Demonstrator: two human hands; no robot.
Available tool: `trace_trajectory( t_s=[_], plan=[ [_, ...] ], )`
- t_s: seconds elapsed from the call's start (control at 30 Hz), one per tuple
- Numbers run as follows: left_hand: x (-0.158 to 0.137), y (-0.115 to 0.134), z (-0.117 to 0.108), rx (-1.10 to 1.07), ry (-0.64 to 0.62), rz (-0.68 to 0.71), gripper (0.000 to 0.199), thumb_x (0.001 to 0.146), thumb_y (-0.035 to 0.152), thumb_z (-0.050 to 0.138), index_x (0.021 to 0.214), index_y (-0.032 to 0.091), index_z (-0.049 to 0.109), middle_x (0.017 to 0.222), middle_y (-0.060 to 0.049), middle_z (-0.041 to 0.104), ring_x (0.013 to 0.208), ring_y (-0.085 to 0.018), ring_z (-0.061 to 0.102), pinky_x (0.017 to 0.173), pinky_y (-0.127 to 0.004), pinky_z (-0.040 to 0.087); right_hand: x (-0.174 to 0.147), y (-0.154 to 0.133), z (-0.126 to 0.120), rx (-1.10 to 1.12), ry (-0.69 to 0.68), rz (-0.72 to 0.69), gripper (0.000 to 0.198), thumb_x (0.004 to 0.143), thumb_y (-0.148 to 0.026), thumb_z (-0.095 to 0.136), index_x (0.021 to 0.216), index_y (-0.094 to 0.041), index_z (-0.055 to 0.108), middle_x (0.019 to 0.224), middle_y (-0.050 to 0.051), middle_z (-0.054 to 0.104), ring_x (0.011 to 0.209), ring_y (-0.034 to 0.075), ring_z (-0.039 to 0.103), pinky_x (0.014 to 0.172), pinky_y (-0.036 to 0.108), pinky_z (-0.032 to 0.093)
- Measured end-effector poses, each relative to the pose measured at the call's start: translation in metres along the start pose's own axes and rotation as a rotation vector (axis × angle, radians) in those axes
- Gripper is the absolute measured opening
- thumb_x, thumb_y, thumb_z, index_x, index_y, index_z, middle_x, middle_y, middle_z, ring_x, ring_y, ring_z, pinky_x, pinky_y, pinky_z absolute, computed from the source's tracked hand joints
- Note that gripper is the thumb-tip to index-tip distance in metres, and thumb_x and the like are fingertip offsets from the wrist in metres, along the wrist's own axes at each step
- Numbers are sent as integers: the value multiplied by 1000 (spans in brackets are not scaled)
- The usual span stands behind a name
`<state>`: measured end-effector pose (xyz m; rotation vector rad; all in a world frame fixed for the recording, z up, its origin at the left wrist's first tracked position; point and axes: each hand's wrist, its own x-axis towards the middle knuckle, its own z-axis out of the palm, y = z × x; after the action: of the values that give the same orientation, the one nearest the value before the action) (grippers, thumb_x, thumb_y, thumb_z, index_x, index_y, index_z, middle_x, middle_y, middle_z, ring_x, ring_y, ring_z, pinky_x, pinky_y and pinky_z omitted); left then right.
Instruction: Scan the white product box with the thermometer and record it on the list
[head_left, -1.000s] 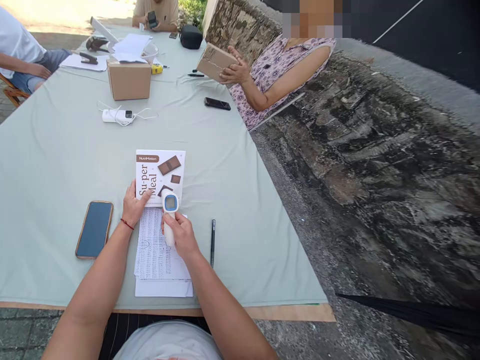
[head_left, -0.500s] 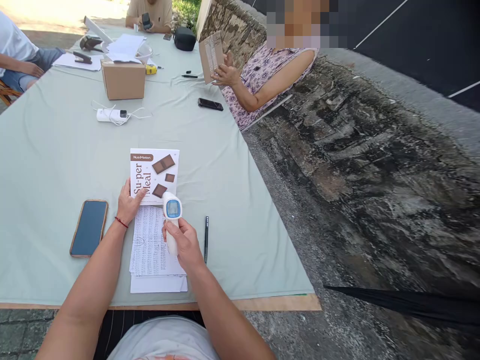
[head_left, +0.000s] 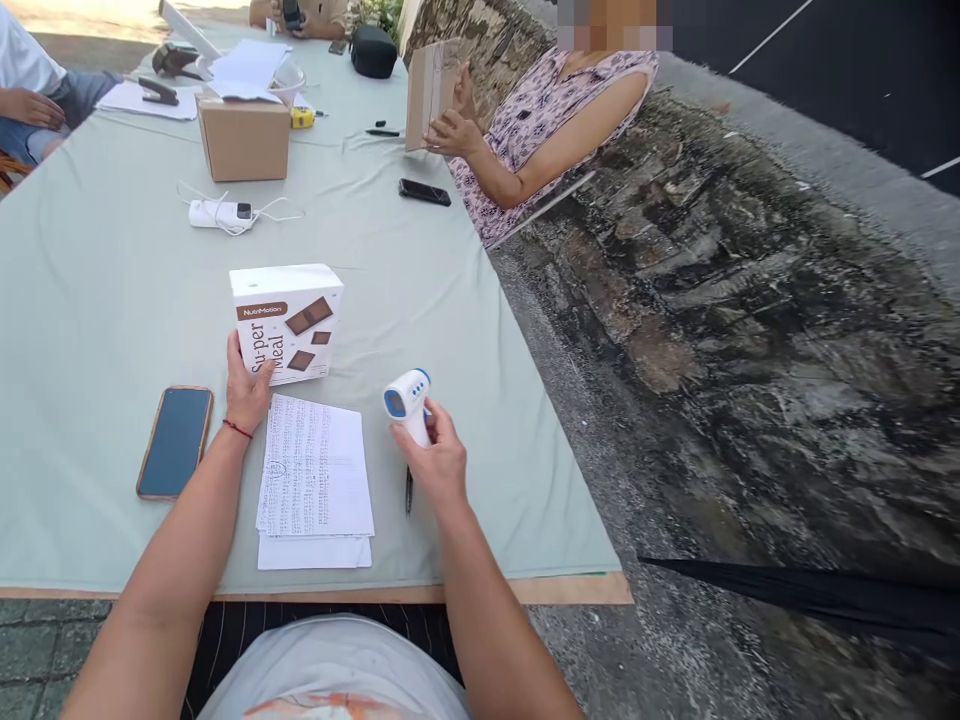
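My left hand (head_left: 248,388) grips the lower left corner of a white and brown food box (head_left: 289,325), its thumb on the printed front. The box is tipped so that its top face shows. In my right hand (head_left: 439,455) is a white and blue infrared thermometer (head_left: 407,400), held by its handle over the right part of the table. A black pen (head_left: 409,490) lies under that hand, partly hidden. Between my forearms rests a stack of printed sheets (head_left: 315,470). Left of my left hand lies a smartphone (head_left: 175,442) in a brown case.
Farther up the cloth-covered table (head_left: 90,330) are a white device with a cable (head_left: 221,213), a cardboard box (head_left: 244,140), a black phone (head_left: 424,192) and a black case (head_left: 373,52). At the right edge a person (head_left: 540,140) holds a carton (head_left: 431,95). Other people sit at the far end.
My right hand has carried the thermometer right, away from the food box, and turned it. My left hand has shifted the box up and left and tipped it, uncovering its top face.
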<state>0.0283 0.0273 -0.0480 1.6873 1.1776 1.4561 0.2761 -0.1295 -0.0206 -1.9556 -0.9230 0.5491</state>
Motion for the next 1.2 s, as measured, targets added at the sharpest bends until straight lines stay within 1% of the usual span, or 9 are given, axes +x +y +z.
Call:
trace_trajectory(
  t_s=[0.27, 0.43, 0.57, 0.63, 0.77, 0.83, 0.93, 1.03, 1.2],
  plan=[
    [-1, 12, 3, 127, -53, -42, 64, 86, 45, 62, 140, 22, 38, 137, -14, 51, 132, -27, 48, 110, -45, 42, 34, 52, -30, -500, 18, 48, 58, 73, -52, 62, 124, -23, 61, 112, 10, 66, 98, 27, 59, 79, 37, 45],
    [-6, 18, -8, 437, 35, -278, 42, 73, 46, 72, 99, 20, 53, 99, -8, 61, 89, -23, 61, 81, -40, 53, 20, 53, -27, -520, 146, -163, 49, 80, -56, 58, 110, -18, 66, 110, 15, 62, 101, 28, 57, 80, 39, 45],
    [-9, 30, -16, 722, -211, -345, 39, 75, 52, 69, 61, 23, 46, 64, -3, 54, 64, -23, 57, 66, -40, 49, -3, 42, -32, -543, -34, -68, 39, 82, -60, 56, 82, -22, 66, 81, 7, 65, 75, 23, 59, 67, 35, 41],
    [-11, 36, -15, 805, -331, -343, 43, 74, 55, 69, 56, 23, 47, 59, -5, 53, 63, -26, 58, 63, -40, 47, -11, 36, -36, -603, -117, 18, 35, 79, -58, 61, 79, -24, 65, 74, 4, 66, 70, 23, 60, 64, 34, 39],
    [-17, 43, -9, 805, -567, -317, 35, 71, 49, 73, 95, 25, 66, 65, -4, 61, 68, -31, 64, 65, -40, 48, -13, 27, -40, -638, -220, 126, 24, 75, -48, 65, 71, -24, 64, 70, 4, 68, 65, 22, 59, 60, 32, 35],
    [-20, 43, -8, 775, -678, -281, 46, 75, 46, 69, 116, 27, 63, 62, -2, 60, 66, -30, 64, 66, -40, 48, -11, 24, -39, -564, -316, 176, 20, 72, -41, 63, 62, -24, 61, 62, 2, 65, 58, 19, 56, 56, 31, 34],
    [-22, 43, -8, 790, -789, -206, 41, 80, 40, 60, 120, 29, 61, 62, -1, 61, 62, -28, 63, 62, -36, 47, -9, 18, -35, -326, -385, 194, 18, 67, -37, 60, 57, -23, 54, 50, -2, 56, 49, 15, 48, 51, 28, 34],
    [-22, 46, -8, 827, -828, -201, 33, 77, 33, 59, 110, 27, 62, 64, -2, 64, 59, -26, 62, 56, -34, 43, -9, 7, -28, -36, -250, 114, 19, 63, -39, 61, 61, -23, 51, 49, -5, 49, 47, 12, 41, 49, 27, 33],
    [-20, 54, -6, 705, -718, -174, 18, 76, 25, 54, 93, 26, 61, 60, -1, 61, 54, -22, 58, 50, -31, 36, 0, -17, -8, 342, -55, -98, 19, 72, -41, 61, 73, -23, 53, 54, -6, 52, 48, 12, 47, 50, 26, 39]
  ],
)
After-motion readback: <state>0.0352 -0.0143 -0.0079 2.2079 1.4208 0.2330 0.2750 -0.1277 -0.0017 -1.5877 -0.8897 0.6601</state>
